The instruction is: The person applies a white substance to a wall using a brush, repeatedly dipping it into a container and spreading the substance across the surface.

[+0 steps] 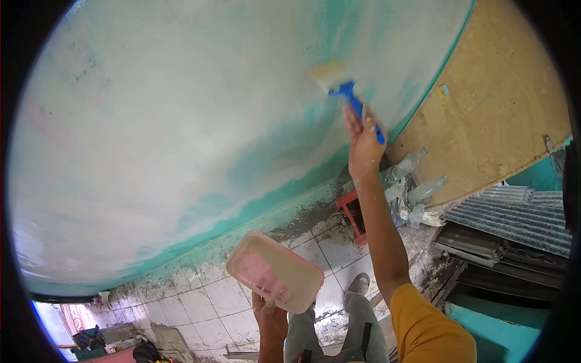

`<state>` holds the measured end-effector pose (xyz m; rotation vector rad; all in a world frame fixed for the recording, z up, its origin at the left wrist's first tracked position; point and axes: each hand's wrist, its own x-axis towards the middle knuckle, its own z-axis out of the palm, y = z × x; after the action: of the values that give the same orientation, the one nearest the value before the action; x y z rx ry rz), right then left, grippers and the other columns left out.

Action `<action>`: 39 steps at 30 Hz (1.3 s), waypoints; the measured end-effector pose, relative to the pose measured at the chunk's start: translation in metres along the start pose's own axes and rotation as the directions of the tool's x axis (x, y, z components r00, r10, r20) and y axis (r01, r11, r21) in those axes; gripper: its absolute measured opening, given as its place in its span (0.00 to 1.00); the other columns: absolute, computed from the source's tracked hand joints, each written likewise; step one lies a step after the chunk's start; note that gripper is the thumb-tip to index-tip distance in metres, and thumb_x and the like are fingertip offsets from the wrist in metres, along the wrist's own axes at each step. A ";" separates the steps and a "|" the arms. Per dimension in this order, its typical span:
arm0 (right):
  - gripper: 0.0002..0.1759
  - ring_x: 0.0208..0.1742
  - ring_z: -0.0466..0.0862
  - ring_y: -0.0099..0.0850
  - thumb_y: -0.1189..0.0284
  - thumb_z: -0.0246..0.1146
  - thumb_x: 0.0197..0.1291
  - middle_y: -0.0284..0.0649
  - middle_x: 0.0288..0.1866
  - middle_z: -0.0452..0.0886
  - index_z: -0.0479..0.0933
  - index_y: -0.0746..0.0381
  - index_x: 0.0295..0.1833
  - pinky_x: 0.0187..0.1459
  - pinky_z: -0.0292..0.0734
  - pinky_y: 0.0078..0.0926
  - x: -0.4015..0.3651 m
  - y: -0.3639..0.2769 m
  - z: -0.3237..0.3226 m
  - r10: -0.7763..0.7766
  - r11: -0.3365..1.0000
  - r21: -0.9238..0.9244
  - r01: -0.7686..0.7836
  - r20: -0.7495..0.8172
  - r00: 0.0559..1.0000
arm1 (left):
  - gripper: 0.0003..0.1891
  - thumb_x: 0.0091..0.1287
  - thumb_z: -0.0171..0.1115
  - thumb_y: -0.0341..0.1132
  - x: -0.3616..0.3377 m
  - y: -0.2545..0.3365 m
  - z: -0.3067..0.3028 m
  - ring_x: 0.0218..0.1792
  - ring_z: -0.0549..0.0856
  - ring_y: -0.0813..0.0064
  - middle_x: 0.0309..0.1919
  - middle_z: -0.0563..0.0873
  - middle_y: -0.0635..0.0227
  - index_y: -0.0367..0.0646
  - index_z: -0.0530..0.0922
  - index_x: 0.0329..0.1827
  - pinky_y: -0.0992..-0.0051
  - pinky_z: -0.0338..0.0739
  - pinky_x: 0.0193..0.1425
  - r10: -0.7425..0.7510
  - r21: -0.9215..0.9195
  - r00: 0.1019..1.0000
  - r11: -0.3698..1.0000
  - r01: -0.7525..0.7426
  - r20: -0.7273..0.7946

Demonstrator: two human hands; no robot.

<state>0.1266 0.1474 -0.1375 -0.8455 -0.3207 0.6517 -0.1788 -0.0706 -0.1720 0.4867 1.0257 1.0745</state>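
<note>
1. Brush (345, 89) at the upper right of the wall (151, 121), pale bristles angled up and left; from my remote post I judge them to be against the surface, though blur hides the exact contact.
2. The right hand (366, 142) pinches the blue handle between thumb and fingers, arm outstretched; I would favour light, even pressure and long overlapping strokes, working across the teal patches where the whitish coat looks thin.
3. The left hand (270, 311) grips the pink container (257, 266) by its lower edge, thumb at the rim, other fingers partly hidden; I would keep it level, since the pale liquid inside could spill, and wipe excess from the bristles against the rim.
4. Beyond: a tan panel (496, 109) adjoining the wall's teal edge, where I would slow the stroke; clear bottles (426, 189) beside a red frame (350, 202); corrugated sheets (514, 218) stacked at right; stained floor tiles (221, 296) below.
</note>
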 end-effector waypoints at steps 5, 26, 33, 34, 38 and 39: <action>0.19 0.54 0.85 0.37 0.68 0.57 0.73 0.46 0.55 0.81 0.73 0.72 0.60 0.58 0.81 0.29 0.014 0.015 -0.010 -0.110 0.990 0.093 0.106 0.039 0.993 | 0.44 0.57 0.70 0.40 -0.004 0.005 0.007 0.69 0.71 0.58 0.68 0.69 0.56 0.40 0.55 0.74 0.53 0.71 0.72 -0.004 -0.105 0.999 0.994 0.009 0.055; 0.18 0.54 0.85 0.41 0.70 0.56 0.72 0.47 0.51 0.80 0.71 0.76 0.57 0.57 0.81 0.34 0.027 -0.060 0.023 -0.110 0.989 0.112 0.102 0.073 0.991 | 0.45 0.59 0.69 0.41 -0.023 0.019 0.043 0.70 0.71 0.57 0.69 0.67 0.57 0.38 0.53 0.75 0.55 0.72 0.72 0.014 -0.108 0.996 0.994 -0.004 0.093; 0.18 0.53 0.85 0.38 0.68 0.56 0.73 0.48 0.51 0.81 0.72 0.73 0.57 0.55 0.82 0.33 0.024 0.077 -0.084 0.093 0.995 -0.024 -0.095 -0.073 0.993 | 0.45 0.59 0.69 0.40 -0.021 0.021 0.035 0.69 0.71 0.57 0.70 0.67 0.56 0.39 0.53 0.76 0.55 0.72 0.71 0.033 -0.091 0.994 0.996 -0.023 0.105; 0.18 0.52 0.85 0.37 0.68 0.56 0.73 0.48 0.50 0.81 0.73 0.72 0.57 0.54 0.82 0.33 0.021 0.094 -0.099 0.126 0.989 -0.056 -0.133 -0.119 0.985 | 0.45 0.58 0.69 0.41 -0.021 0.022 0.034 0.69 0.71 0.57 0.70 0.67 0.56 0.39 0.53 0.75 0.55 0.72 0.71 0.027 -0.086 0.995 0.996 -0.019 0.093; 0.14 0.50 0.87 0.35 0.71 0.55 0.72 0.46 0.50 0.83 0.75 0.70 0.54 0.50 0.83 0.29 0.025 0.100 -0.109 0.205 0.959 -0.144 -0.243 -0.237 0.950 | 0.45 0.58 0.70 0.41 -0.024 0.027 0.031 0.69 0.71 0.56 0.69 0.68 0.56 0.39 0.54 0.75 0.56 0.74 0.70 0.044 -0.091 0.994 0.995 -0.035 0.095; 0.14 0.48 0.87 0.35 0.71 0.55 0.72 0.45 0.49 0.83 0.75 0.70 0.54 0.49 0.83 0.28 0.030 0.084 -0.095 0.175 0.961 -0.175 -0.214 -0.216 0.961 | 0.45 0.58 0.70 0.41 -0.023 0.028 0.031 0.69 0.71 0.56 0.69 0.68 0.56 0.39 0.54 0.75 0.56 0.74 0.70 0.047 -0.095 0.994 0.995 -0.037 0.104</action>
<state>0.1637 0.1526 -0.2623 -1.1340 -0.1211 0.7199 -0.1677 -0.0742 -0.1255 0.4866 0.8719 1.1169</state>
